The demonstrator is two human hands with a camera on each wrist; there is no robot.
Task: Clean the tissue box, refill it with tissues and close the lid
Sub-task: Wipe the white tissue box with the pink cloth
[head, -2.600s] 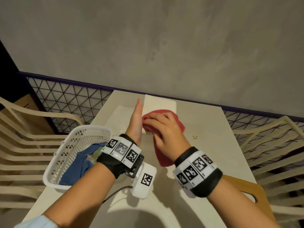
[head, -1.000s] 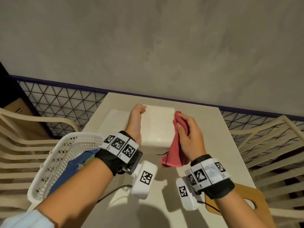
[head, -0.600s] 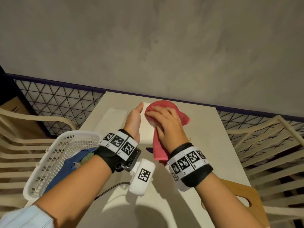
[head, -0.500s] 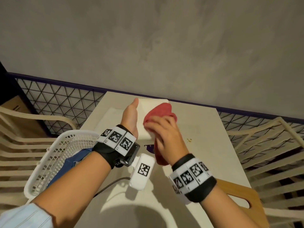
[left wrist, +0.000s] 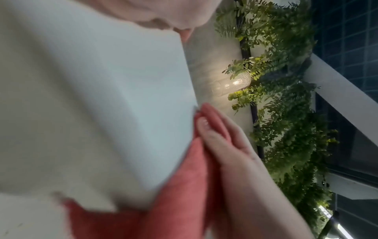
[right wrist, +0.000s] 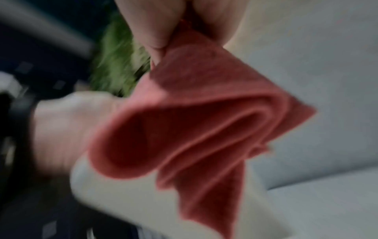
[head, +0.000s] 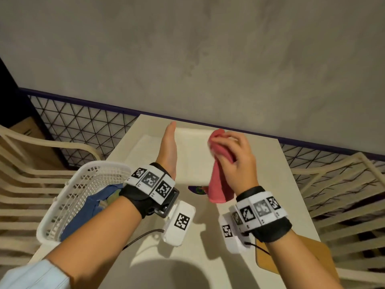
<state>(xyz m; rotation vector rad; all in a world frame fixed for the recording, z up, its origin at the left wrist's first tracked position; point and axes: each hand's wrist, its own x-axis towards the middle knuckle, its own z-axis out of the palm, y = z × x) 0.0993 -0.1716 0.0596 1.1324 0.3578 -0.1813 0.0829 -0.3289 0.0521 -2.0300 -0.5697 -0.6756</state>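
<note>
- Both hands flank the white tissue box [head: 192, 157]: the left hand [head: 168, 150] stands flat and straight-fingered against the box's left side, steadying it, while the right hand [head: 235, 157] is curled round a bunched red cloth [head: 218, 176] at the box's right side.
- From the left wrist view, the right hand's fingers [left wrist: 216, 129] press the cloth against the box's side wall, so wiping looks to be under way.
- Judging by this, the task is in its first part: cleaning is in progress, and I cannot tell which faces are already wiped.
- Left to do: refilling with tissues and closing the lid. No tissue refill can be made out with certainty; whether the lid is open or shut cannot be told from these views.
- The box stands on the pale table [head: 270, 163], toward its far edge by the grey wall.
- Left of the box sits a white basket [head: 68, 197] with blue fabric [head: 87, 209] in it; a wooden board [head: 295, 259] lies nearer the person, to the box's right.
- Just in front of the box a small dark patch [head: 196, 189] peeks out, unidentifiable.
- Nothing seems to block the wiping; the loose tail of the cloth hangs down over the box's near right corner.
</note>
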